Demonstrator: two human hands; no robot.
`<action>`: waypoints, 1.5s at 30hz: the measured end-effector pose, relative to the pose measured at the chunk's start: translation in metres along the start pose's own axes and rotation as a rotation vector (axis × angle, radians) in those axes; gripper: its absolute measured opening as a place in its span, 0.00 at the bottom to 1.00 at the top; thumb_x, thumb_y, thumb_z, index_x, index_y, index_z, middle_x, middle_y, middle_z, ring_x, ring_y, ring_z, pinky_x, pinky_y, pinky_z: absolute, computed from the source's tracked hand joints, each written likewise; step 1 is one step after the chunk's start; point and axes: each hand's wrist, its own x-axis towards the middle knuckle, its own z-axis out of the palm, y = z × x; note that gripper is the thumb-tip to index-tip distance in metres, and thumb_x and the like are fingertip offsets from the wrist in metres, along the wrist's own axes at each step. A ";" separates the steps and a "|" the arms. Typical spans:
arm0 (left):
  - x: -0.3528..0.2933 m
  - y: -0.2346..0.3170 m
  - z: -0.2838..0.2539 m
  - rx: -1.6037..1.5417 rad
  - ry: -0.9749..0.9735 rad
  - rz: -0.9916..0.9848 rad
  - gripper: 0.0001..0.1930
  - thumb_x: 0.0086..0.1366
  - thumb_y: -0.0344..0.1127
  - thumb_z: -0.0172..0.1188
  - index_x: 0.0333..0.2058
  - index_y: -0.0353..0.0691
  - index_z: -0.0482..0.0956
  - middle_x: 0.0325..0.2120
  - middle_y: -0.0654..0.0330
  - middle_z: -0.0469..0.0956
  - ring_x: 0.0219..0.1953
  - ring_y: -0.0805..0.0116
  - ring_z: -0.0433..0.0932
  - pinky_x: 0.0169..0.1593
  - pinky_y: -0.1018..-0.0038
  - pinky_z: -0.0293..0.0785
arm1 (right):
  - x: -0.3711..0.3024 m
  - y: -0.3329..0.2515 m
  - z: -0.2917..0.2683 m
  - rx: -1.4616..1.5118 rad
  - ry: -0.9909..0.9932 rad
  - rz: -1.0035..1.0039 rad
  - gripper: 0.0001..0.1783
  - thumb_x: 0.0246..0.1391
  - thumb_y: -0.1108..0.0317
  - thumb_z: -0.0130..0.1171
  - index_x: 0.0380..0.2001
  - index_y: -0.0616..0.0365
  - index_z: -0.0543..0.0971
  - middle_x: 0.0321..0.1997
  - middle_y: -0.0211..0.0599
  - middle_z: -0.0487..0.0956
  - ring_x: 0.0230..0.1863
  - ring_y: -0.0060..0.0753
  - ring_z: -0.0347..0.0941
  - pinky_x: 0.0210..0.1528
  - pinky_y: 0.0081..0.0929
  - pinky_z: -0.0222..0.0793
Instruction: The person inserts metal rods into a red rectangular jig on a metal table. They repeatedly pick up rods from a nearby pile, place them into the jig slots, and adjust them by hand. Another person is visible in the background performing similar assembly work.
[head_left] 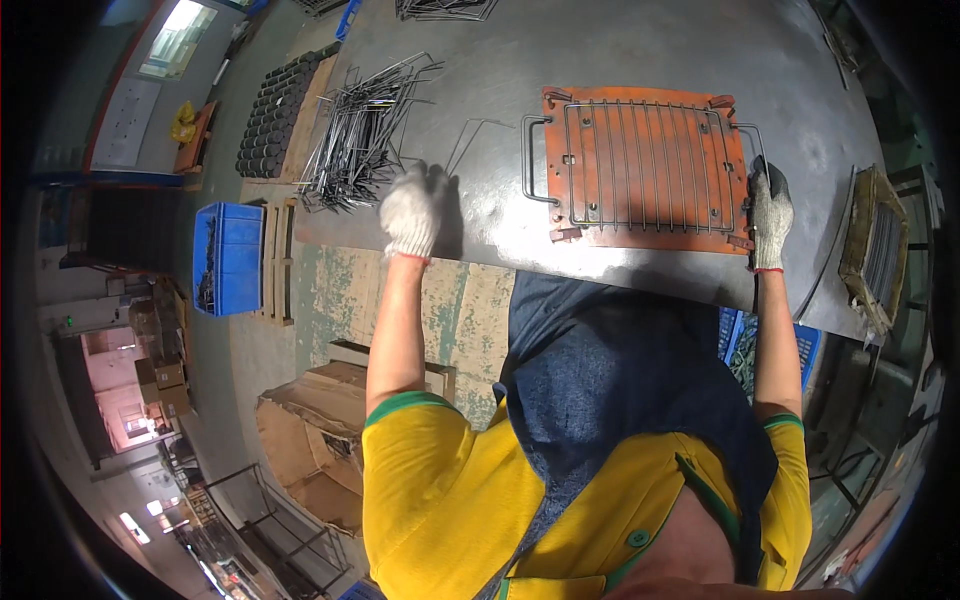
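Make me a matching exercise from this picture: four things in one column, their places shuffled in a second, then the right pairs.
Things
1. Left hand
2. Wire rack
3. Right hand
4. Heap of bent wires

Places
A. Gloved, at the right edge of the orange plate
B. Near the left edge of the metal tabletop
C. Gloved, to the left of the orange plate
D. Lying on top of the orange plate

Right pairs: 1-C; 2-D; 3-A; 4-B
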 end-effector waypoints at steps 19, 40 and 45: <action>0.048 -0.043 0.011 -1.523 -0.283 -0.457 0.09 0.61 0.34 0.62 0.36 0.36 0.77 0.23 0.61 0.77 0.22 0.73 0.75 0.23 0.74 0.73 | 0.028 0.036 -0.001 0.139 -0.122 -0.150 0.19 0.61 0.58 0.54 0.51 0.57 0.75 0.27 0.26 0.74 0.19 0.18 0.66 0.20 0.21 0.62; -0.049 0.257 0.000 -1.949 -1.064 -0.144 0.09 0.65 0.30 0.55 0.40 0.30 0.72 0.29 0.54 0.76 0.31 0.66 0.78 0.35 0.72 0.78 | -0.124 -0.031 -0.013 0.584 -0.371 0.110 0.15 0.62 0.61 0.52 0.42 0.62 0.77 0.25 0.31 0.78 0.18 0.16 0.67 0.17 0.17 0.61; -0.031 0.297 0.012 -1.506 -1.054 0.130 0.07 0.64 0.29 0.52 0.34 0.30 0.76 0.24 0.58 0.76 0.25 0.72 0.77 0.29 0.78 0.75 | -0.105 -0.018 -0.019 0.214 -0.266 -0.186 0.13 0.60 0.60 0.54 0.41 0.57 0.77 0.29 0.37 0.80 0.22 0.30 0.77 0.31 0.25 0.73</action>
